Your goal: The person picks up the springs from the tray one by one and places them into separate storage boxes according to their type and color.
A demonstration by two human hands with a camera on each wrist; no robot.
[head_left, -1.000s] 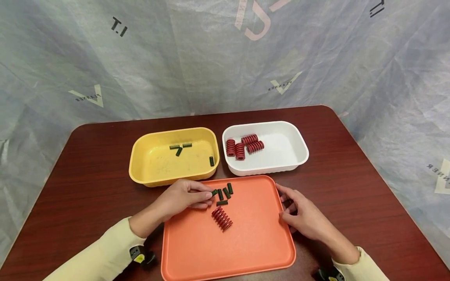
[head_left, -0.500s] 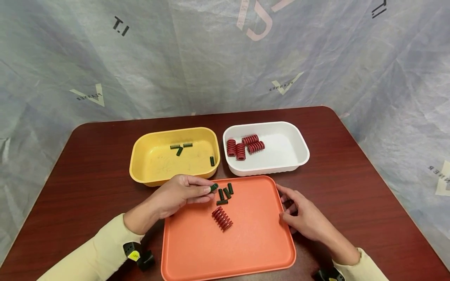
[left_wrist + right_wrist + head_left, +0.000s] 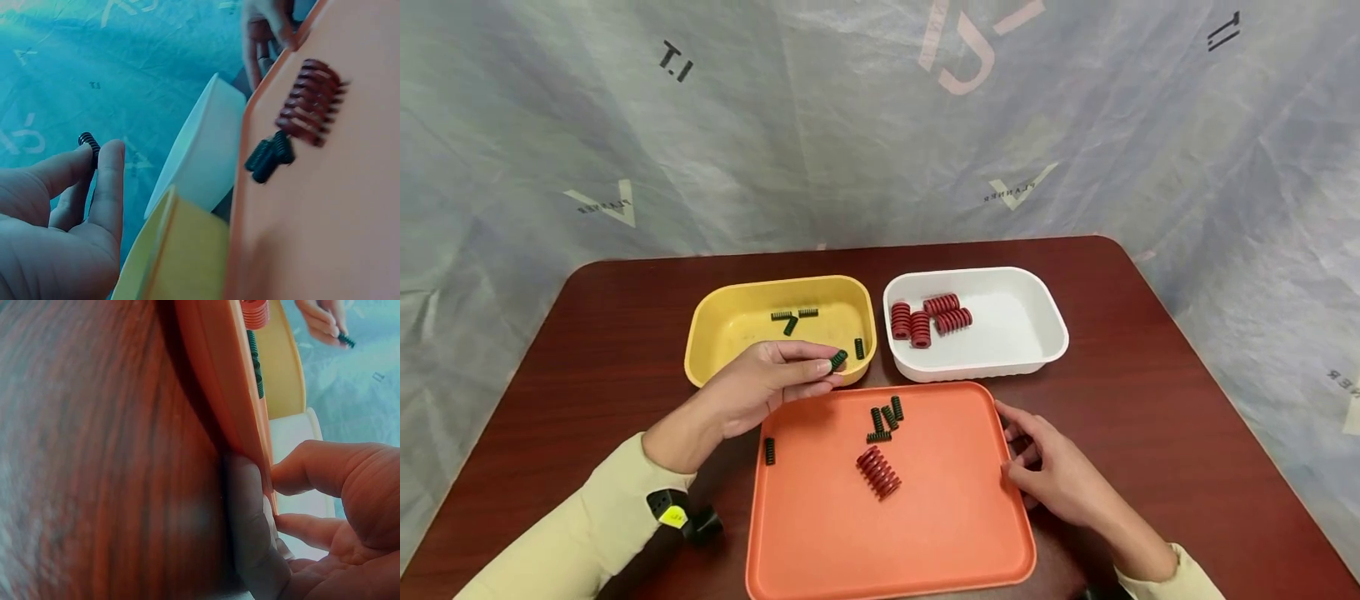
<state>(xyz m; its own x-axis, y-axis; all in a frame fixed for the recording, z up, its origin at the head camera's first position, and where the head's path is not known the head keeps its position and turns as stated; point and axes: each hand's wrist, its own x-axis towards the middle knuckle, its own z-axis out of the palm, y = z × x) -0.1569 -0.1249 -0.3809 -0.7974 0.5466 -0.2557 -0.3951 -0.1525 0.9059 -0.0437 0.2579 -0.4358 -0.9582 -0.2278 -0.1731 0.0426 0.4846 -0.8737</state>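
My left hand point(image 3: 763, 387) pinches a small dark green spring point(image 3: 838, 360) between thumb and fingertips, above the near rim of the yellow bin point(image 3: 730, 293). In the left wrist view that spring point(image 3: 89, 145) stands out from the fingertips. My right hand point(image 3: 1060, 479) grips the right rim of the orange tray point(image 3: 947, 517); the right wrist view has its thumb and fingers on either side of the tray edge point(image 3: 250, 419). On the tray lie a larger red spring point(image 3: 878, 472), a cluster of several green springs point(image 3: 889, 417) and a lone green spring point(image 3: 769, 451) near the left rim.
Several green springs point(image 3: 791, 325) lie in the yellow bin. Beside it on the right stands a white bin point(image 3: 1007, 325) with several red springs point(image 3: 921, 329) at its left end. All rest on a dark red-brown table point(image 3: 1120, 358) before a hanging grey sheet.
My left hand has lifted the green spring off the tray and carried it up and left to the yellow bin, uncovering the lone green spring. My right hand keeps its hold on the tray.
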